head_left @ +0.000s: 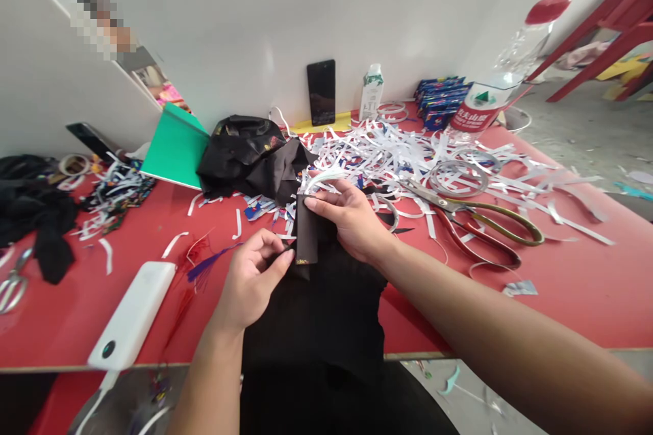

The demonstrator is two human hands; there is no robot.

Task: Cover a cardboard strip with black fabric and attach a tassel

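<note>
Both my hands hold a small folded piece of black fabric (307, 234) with a little gold mark near its lower end. My left hand (252, 279) pinches its lower end between thumb and fingers. My right hand (349, 217) grips its upper end from the right. Below them a larger black cloth (326, 312) hangs over the front edge of the red table (76, 312). A purple and red tassel (204, 268) lies just left of my left hand.
Large scissors (474, 221) lie to the right among a heap of white paper strips (408, 156). A white power bank (133, 316) sits front left. At the back are a black cloth pile (249, 156), a green folder (176, 146), a phone (321, 92), a carton and a water bottle (503, 75).
</note>
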